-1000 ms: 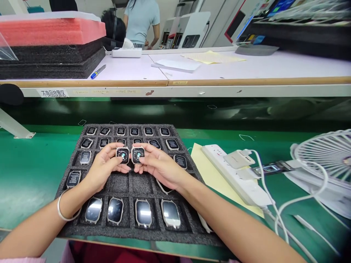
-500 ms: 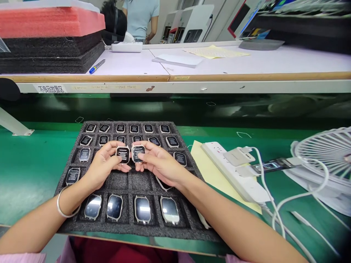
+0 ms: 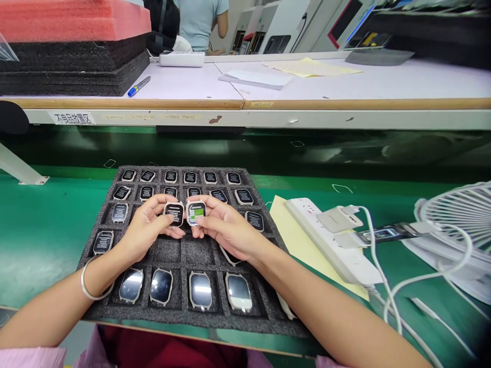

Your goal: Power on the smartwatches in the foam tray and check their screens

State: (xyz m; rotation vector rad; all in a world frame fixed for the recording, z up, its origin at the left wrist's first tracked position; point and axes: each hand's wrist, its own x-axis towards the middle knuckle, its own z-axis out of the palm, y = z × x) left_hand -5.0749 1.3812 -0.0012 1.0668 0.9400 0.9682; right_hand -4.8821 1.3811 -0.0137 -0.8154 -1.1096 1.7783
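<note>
My left hand (image 3: pixel 148 225) grips a strapless smartwatch (image 3: pixel 174 212) whose dark screen carries lines of white text, with the thumb on its lower left. Right beside it, my right hand (image 3: pixel 222 227) holds a second smartwatch (image 3: pixel 197 210); its screen shows green and white blocks, and the thumb rests on its lower edge. Both are held above a dark foam tray (image 3: pixel 164 252) with square pockets. Several more watch bodies lie in the pockets, the far ones with text on their screens, while a near one (image 3: pixel 200 290) has a blank, reflective screen. My forearms hide some pockets.
A white power strip (image 3: pixel 330 240) with chargers and cables lies right of the tray on yellow paper (image 3: pixel 276 212). Beyond it stands a white fan (image 3: pixel 460 220). A shelf edge (image 3: pixel 245 117) crosses behind, bearing foam stacks (image 3: pixel 76 66) and a pen (image 3: pixel 138 87). People are behind it.
The screen of the watch in my right hand has switched from white text to green and white blocks. Both hands keep their hold, and the view has shifted slightly.
</note>
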